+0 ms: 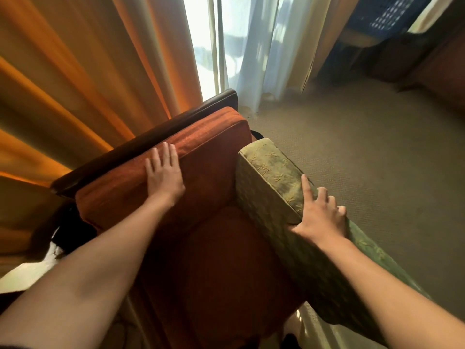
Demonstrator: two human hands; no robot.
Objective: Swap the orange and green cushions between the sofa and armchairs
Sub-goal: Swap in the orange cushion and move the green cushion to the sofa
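The left hand point(164, 173) lies flat, open, on the orange cushion point(161, 172) against the armchair point(141, 144) back; the right hand point(320, 214) grips the green cushion point(271, 187) standing alongside. Both look soft, bulky, light: take them by the edges

Orange cushion point(201, 147): thick rust-orange boxy pad with piped edges, standing upright against the dark wooden backrest of the armchair point(156, 132), top edge just below the wood rail. Second orange pad point(226, 260) lies flat as the seat, in shadow. Green cushion point(271, 177): olive-green, embroidered leaf pattern, piped seam, standing on edge at the right side of the armchair, narrow edge face turned up, long face touching the seat pad's right side. Its near end runs down toward the camera, greener where light hits it.
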